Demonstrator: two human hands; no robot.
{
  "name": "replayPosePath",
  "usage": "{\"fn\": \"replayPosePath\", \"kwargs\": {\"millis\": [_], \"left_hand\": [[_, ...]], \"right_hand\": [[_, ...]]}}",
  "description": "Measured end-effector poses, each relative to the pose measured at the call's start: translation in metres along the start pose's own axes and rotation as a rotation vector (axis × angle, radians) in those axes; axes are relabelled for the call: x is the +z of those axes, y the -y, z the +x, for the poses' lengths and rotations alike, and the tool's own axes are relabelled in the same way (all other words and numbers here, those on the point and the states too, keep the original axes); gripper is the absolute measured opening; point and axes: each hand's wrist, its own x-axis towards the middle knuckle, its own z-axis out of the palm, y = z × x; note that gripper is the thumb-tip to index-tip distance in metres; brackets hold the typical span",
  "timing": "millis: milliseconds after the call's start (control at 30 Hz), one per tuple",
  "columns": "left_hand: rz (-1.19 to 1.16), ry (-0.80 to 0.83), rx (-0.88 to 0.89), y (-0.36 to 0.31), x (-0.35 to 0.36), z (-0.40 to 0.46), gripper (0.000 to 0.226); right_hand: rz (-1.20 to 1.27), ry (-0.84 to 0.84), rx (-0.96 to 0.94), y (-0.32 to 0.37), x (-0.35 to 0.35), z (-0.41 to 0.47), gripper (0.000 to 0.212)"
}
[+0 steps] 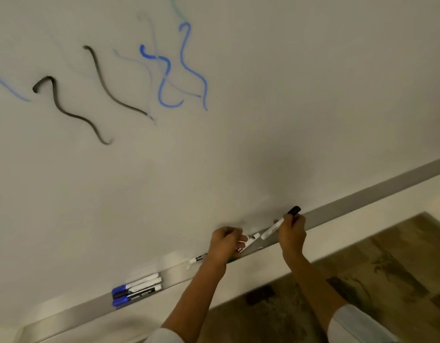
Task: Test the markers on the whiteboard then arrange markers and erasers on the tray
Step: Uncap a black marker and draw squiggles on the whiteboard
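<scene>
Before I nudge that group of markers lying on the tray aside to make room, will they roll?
Probably. The grouped markers look round and smooth, so a sideways push may roll them. The tray is narrow, so one could drop off. They look stiff and light.

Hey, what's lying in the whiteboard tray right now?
In the tray: a cluster of capped markers, blue and black, at left, and one more marker beside the left hand. That hand hides whatever lies beneath it; no eraser shows.
</scene>
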Motion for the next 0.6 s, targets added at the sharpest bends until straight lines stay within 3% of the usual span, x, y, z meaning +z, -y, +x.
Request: {"fn": "replayPosePath", "kwargs": {"millis": [100,267,433,600], "left_hand": [[0.089,-0.057,0.329,-0.019,0.013,-0.014,0.016],[0.014,0.092,0.689,-0.068,0.017,-0.065,0.026],[-0.123,0.088,0.894,-0.117,-0.018,-0.108,0.033],[-0.224,0.038,0.995,-0.138,-0.050,-0.129,0.035]], "right_hand": [[0.232,0.161,-0.138,0.033,-0.006,-0.048,0.015],[0.142,0.399,-0.429,0.094,0.004,-0.115,0.023],[0.097,0.420,-0.733,0.151,0.021,-0.161,0.044],[0.054,0.439,-0.848,0.178,0.048,-0.189,0.035]]}}
